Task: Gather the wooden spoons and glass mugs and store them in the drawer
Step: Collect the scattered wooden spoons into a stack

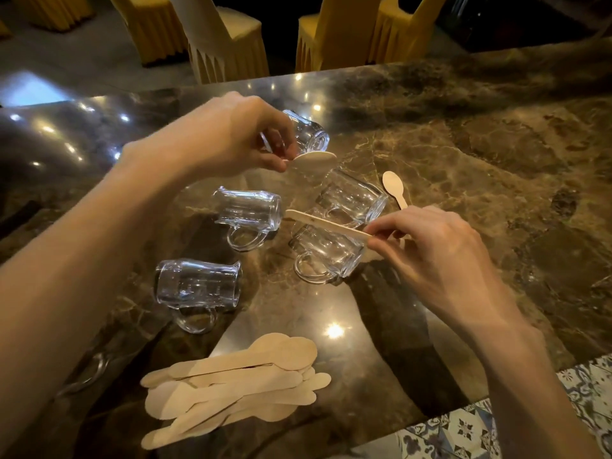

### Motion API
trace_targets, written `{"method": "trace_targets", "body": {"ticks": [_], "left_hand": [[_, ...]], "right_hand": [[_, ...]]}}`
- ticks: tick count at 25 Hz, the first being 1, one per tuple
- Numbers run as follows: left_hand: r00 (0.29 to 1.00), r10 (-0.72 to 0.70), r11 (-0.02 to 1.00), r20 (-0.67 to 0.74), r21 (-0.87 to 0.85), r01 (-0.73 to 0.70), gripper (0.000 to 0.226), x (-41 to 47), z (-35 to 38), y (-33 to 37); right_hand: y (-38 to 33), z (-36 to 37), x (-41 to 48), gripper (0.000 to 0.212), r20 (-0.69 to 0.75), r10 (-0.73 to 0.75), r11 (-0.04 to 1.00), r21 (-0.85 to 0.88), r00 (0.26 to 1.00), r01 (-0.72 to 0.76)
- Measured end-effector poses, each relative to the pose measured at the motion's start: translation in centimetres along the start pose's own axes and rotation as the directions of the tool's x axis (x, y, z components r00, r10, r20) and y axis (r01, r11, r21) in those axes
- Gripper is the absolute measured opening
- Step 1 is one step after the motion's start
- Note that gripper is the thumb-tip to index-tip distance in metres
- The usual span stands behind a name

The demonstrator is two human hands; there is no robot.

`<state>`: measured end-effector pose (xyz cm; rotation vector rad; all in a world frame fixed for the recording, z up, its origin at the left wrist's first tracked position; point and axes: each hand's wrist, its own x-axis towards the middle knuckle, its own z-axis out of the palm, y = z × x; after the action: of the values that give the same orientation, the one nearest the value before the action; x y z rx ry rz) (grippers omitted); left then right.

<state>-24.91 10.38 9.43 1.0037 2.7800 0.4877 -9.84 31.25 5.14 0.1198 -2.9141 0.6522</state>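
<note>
Several clear glass mugs lie on their sides on the brown marble counter [463, 154]: one at the near left [198, 286], one in the middle [248, 210], two at the centre right [354, 197] [328, 250], one at the back [309, 134]. My left hand [228, 134] pinches a wooden spoon [314, 160] by its handle, in front of the back mug. My right hand [440, 246] grips another wooden spoon [324, 221] over the centre-right mugs. A single spoon [394, 187] lies beyond my right hand. A pile of wooden spoons [238, 382] rests near the front edge.
Chairs in yellow covers [334, 34] stand beyond the counter's far edge. Patterned floor tiles [463, 429] show past the near right edge. No drawer is in view.
</note>
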Motion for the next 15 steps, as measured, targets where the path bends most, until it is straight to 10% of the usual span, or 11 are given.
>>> {"method": "trace_targets", "body": {"ticks": [15], "left_hand": [[0.964,0.029,0.977,0.266,-0.211,0.029,0.029,-11.3,0.4,0.4]], "right_hand": [[-8.5,2.6,-3.2,0.010,0.117,-0.454,0.891,0.035,0.883,0.453]]}}
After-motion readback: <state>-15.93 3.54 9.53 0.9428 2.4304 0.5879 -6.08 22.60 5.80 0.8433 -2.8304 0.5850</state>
